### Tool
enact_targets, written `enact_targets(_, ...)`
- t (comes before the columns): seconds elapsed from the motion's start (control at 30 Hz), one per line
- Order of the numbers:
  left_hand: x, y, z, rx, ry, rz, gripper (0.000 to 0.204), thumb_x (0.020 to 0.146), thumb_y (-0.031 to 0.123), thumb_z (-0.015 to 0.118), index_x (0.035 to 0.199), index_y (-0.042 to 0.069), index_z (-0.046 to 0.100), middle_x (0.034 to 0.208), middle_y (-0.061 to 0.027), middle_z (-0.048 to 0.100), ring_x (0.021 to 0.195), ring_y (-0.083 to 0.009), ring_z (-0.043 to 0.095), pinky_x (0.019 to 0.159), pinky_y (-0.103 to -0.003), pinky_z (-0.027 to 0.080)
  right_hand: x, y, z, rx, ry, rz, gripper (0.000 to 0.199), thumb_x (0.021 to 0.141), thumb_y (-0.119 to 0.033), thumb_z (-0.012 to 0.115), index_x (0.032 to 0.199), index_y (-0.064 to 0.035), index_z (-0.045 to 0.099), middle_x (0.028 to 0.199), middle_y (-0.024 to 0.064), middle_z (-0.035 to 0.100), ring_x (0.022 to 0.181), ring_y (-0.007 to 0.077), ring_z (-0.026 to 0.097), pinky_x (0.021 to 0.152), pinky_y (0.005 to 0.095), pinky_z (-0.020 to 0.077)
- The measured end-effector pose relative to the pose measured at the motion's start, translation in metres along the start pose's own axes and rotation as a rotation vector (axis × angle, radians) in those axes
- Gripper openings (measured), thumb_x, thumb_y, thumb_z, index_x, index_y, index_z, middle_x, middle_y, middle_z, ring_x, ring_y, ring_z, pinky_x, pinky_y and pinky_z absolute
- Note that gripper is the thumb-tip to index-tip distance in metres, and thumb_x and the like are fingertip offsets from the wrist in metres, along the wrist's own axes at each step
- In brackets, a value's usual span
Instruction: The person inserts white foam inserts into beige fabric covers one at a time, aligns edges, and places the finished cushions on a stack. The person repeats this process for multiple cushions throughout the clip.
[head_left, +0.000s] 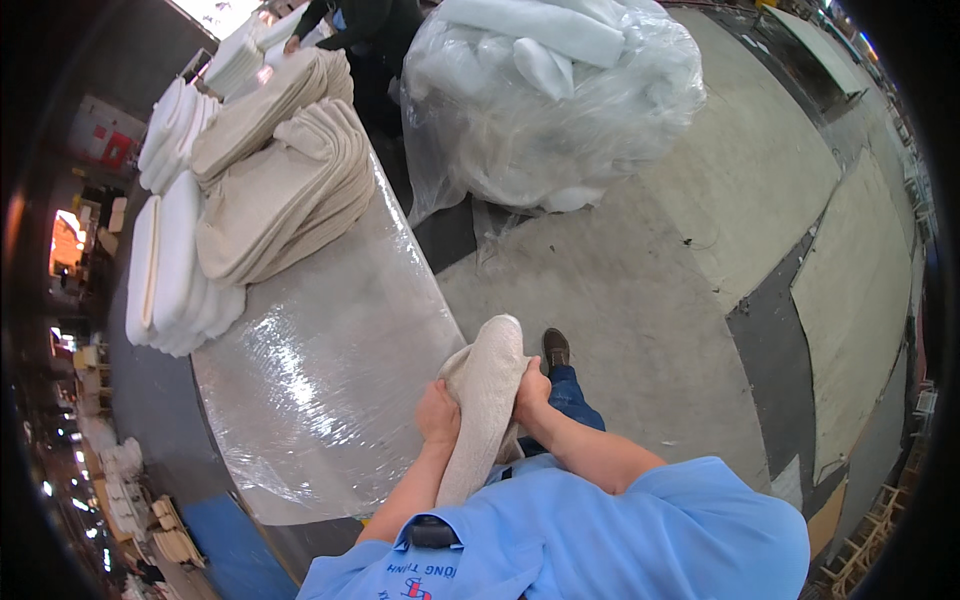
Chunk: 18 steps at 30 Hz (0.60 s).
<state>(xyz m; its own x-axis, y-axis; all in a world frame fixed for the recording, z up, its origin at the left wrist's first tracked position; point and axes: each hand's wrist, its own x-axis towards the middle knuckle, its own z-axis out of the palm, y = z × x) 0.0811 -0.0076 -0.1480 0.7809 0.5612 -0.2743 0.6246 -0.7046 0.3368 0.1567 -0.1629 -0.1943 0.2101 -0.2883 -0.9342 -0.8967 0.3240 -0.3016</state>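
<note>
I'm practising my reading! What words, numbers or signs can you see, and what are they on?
Light blue shirt: dark blue lettering and a red mark, upside down here; I won't copy the words out.
Pale panel with red patches, far left: too small and blurred to read.
I can make out no other writing.

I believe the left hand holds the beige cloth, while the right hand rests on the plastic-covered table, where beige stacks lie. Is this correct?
Not entirely. The right hand is not on the table; the head view shows it holding the beige cloth too, opposite the left hand. The beige stacks do lie on the table.
</note>
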Motion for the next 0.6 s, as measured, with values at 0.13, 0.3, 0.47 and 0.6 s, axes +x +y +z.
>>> enact_targets(0.13, -0.002, 0.006, 0.006, -0.037, -0.019, -0.022, 0.041, 0.112, 0.036, 0.043, 0.101, 0.004, 0.065, 0.092, -0.0268, 0.072, 0.090, -0.0514, 0.068, 0.078, -0.061, 0.051, 0.012, 0.025, 0.024, -0.062, 0.040, -0.108, 0.063, 0.108, -0.053, 0.052, 0.129, 0.0054, 0.063, 0.133, 0.0230, 0.065, 0.123, 0.0354, 0.062, 0.103, 0.0447, 0.0487)
enact_targets(0.3, 0.003, 0.018, -0.006, -0.152, 0.007, -0.054, 0.041, 0.111, 0.036, 0.045, 0.100, 0.002, 0.065, 0.093, -0.0289, 0.071, 0.091, -0.0525, 0.067, 0.078, -0.061, 0.049, 0.028, 0.040, 0.039, -0.095, -0.061, -0.174, 0.060, 0.109, -0.054, 0.050, 0.119, 0.0035, 0.064, 0.122, 0.0197, 0.066, 0.113, 0.0316, 0.063, 0.097, 0.0431, 0.0501)
enact_targets(0.47, 0.004, 0.019, 0.005, -0.136, 0.029, -0.037, 0.039, 0.111, 0.034, 0.045, 0.099, 0.003, 0.065, 0.091, -0.0268, 0.071, 0.089, -0.0501, 0.068, 0.076, -0.059, 0.049, 0.029, 0.047, 0.023, -0.067, -0.242, -0.169, 0.060, 0.110, -0.056, 0.048, 0.108, 0.0016, 0.066, 0.111, 0.0165, 0.068, 0.103, 0.0278, 0.064, 0.091, 0.0415, 0.0514)
enact_targets(0.6, 0.004, 0.009, 0.006, -0.309, -0.028, 0.062, 0.045, 0.110, 0.040, 0.051, 0.097, 0.001, 0.069, 0.090, -0.0269, 0.071, 0.083, -0.0448, 0.069, 0.075, -0.054, 0.051, 0.002, 0.046, -0.021, 0.074, -0.391, -0.062, 0.062, 0.110, -0.057, 0.047, 0.100, 0.0001, 0.067, 0.101, 0.0139, 0.069, 0.095, 0.0247, 0.065, 0.087, 0.0402, 0.0525)
